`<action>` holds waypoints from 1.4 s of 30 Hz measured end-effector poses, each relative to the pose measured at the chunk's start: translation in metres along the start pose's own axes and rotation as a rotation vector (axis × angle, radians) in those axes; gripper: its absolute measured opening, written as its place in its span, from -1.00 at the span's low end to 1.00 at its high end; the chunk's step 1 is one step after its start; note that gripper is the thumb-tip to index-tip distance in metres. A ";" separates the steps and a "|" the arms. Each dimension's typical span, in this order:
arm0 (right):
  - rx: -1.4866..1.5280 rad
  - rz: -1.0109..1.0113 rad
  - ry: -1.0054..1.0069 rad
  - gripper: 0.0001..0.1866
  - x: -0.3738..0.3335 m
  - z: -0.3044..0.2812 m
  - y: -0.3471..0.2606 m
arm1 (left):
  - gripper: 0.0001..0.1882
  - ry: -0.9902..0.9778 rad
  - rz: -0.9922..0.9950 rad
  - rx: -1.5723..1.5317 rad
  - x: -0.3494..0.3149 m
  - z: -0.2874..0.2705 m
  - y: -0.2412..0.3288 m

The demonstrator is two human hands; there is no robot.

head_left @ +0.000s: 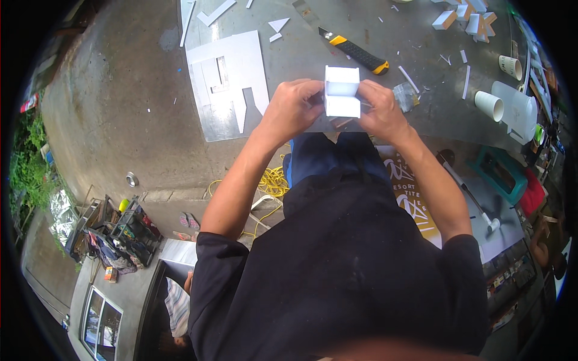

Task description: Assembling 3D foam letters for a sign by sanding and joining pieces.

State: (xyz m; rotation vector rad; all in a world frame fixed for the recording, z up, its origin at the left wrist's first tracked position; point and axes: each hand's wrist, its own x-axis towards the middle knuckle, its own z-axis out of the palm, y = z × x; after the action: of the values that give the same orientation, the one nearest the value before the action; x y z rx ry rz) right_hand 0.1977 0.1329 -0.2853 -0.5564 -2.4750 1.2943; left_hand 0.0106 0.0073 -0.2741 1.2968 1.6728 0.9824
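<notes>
A small white box-like piece (342, 73), with a step or recess across its middle, is held up over the near edge of the metal table (301, 78). On its left side my left hand (294, 109) is closed, thumb and fingers pinching the edge. My right hand (383, 111) grips the opposite side in the same way, its fingertips partly hidden. Just beyond the piece lies a yellow and black utility knife (359, 54), its blade pointing up and left. A crumpled clear plastic scrap (406, 96) rests beside my right hand.
A white sheet with cut-outs (247, 60) covers the table's left part. White offcuts (279, 24) are scattered about. Several white and orange blocks (445, 20) lie far right, near paper cups (489, 105) and a translucent container (519, 111). Yellow cord (274, 182) lies below the table.
</notes>
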 end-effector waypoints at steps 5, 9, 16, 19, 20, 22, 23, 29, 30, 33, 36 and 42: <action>0.248 0.202 -0.001 -0.62 -0.004 -0.032 -0.048 | -0.72 0.073 -0.201 -0.201 -0.006 -0.022 0.068; 0.408 0.242 0.062 -0.67 -0.012 -0.051 -0.082 | -0.75 0.098 0.006 -0.059 -0.018 -0.031 0.102; 0.521 0.204 0.242 -0.71 -0.026 -0.061 -0.114 | -0.68 0.311 0.294 0.160 -0.027 -0.029 0.153; 0.646 0.303 0.266 -0.70 -0.028 -0.064 -0.124 | -0.58 0.306 0.326 0.265 -0.029 -0.029 0.168; 0.637 0.305 0.263 -0.68 -0.028 -0.065 -0.126 | -0.58 0.307 0.338 0.271 -0.029 -0.029 0.170; 0.792 0.328 0.330 -0.66 -0.025 -0.064 -0.134 | -0.38 0.269 0.348 0.338 -0.028 -0.028 0.172; 0.951 0.359 0.386 -0.63 -0.023 -0.063 -0.138 | -0.38 0.270 0.360 0.341 -0.027 -0.028 0.173; 0.963 0.449 0.344 -0.63 -0.009 -0.071 -0.153 | -0.29 0.265 0.285 0.269 -0.023 -0.024 0.173; 0.937 0.491 0.315 -0.65 -0.006 -0.072 -0.156 | -0.33 0.304 0.284 0.270 -0.022 -0.023 0.172; 0.844 0.512 0.226 -0.67 0.002 -0.081 -0.167 | -0.40 0.389 0.243 0.246 -0.022 -0.016 0.170; 0.687 0.462 0.207 -0.74 0.007 -0.079 -0.175 | -0.47 0.487 0.197 0.157 -0.024 -0.012 0.165; 0.706 0.410 0.312 -0.64 0.006 -0.068 -0.184 | -0.53 0.598 0.205 0.057 -0.032 -0.017 0.171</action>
State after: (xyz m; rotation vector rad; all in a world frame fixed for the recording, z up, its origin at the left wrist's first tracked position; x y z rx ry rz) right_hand 0.1848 0.0885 -0.0944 -0.9952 -1.5456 1.9193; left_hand 0.0637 0.0047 -0.1073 1.3074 2.0420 1.5696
